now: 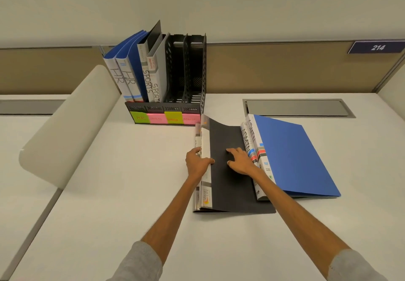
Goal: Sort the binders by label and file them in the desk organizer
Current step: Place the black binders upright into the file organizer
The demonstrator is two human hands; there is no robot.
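Note:
A black desk organizer (195,66) stands at the back of the desk with green and pink labels along its front. Its left slots hold two blue HR binders (126,70) and two grey SPORTS binders (153,72); the two right slots are bare. A black binder (230,184) lies flat in front, on top of another one. My left hand (197,162) grips its white spine. My right hand (241,160) rests flat on its black cover. To the right lie blue binders (291,156), one spine reading ADMIN.
A curved beige divider (70,127) rises on the left of the desk. A grey cable hatch (298,107) is set into the desk behind the blue binders. A partition wall with a sign reading 214 (377,47) runs along the back.

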